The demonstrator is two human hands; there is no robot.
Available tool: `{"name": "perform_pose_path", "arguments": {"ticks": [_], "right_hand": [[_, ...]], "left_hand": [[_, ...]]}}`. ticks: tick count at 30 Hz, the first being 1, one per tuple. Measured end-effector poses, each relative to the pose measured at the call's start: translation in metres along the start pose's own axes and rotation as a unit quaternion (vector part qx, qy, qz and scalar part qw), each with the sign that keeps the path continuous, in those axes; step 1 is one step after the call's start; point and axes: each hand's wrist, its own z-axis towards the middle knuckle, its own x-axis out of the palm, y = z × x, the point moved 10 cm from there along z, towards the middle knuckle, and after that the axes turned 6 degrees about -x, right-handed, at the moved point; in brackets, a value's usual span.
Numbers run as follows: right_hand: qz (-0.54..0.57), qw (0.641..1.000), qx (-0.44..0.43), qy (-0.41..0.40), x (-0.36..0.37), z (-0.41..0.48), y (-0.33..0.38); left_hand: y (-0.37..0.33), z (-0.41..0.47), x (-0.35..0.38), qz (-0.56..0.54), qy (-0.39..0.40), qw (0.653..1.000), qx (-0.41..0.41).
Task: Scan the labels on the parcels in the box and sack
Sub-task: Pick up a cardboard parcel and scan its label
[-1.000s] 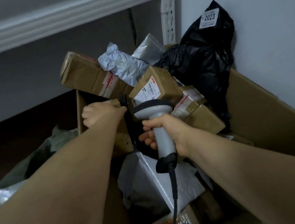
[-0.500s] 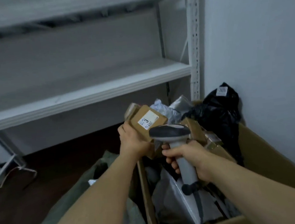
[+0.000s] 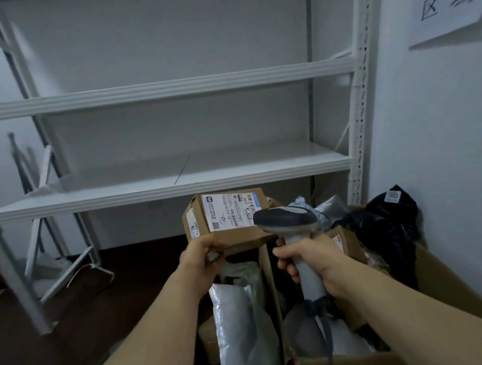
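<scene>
1. Standing behind everything, from far left to centre: a white shelf rack [image 3: 173, 181].
2. Lying low, just left of the box: the greenish sack [image 3: 267, 341], with a white poly mailer [image 3: 233, 327] seemingly inside it. Probably soft and slippery, so pinching a flat edge looks best.
3. Gripping the small brown parcel [image 3: 237, 238] with the left hand [image 3: 201, 257], fingers curled round its near lower corner. Holding it raised above sack and box, with the label [image 3: 228, 210] facing up toward the camera. Judging it light and stiff, with the corners giving a firm hold and the label face needing to be left uncovered.
4. Clamping the right hand [image 3: 311, 259] round the grey handle of the scanner [image 3: 286, 219]. Hanging the scanner head just beside the parcel's right end, cable trailing down. Working apart from the other hand, each of the hands holding its own thing.
5. Sitting at right: the big cardboard box [image 3: 456, 287], heaped with parcels, a black bag parcel [image 3: 389, 225] at the far corner. Likely limp, so lifting it by a bunched fold seems safest.
</scene>
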Motion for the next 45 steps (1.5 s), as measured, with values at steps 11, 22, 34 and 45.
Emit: {"name": "perform_pose_path", "arguments": {"ticks": [11,22,34,45], "right_hand": [[-0.052,0.998,-0.044,-0.009,0.001,-0.015,0.021],[-0.130,0.989,-0.063,0.042,0.010,-0.022,0.015],[-0.187,0.975,-0.090,0.075,0.010,-0.026,0.019],[-0.183,0.974,-0.108,0.083,0.013,-0.027,0.024]], "left_hand": [[0.001,-0.026,-0.005,0.017,-0.006,1.000,-0.026],[-0.029,-0.033,-0.017,0.104,-0.051,0.993,0.017],[-0.046,-0.035,-0.030,0.104,-0.092,0.989,0.043],[-0.047,-0.034,-0.032,0.104,-0.108,0.988,0.040]]}}
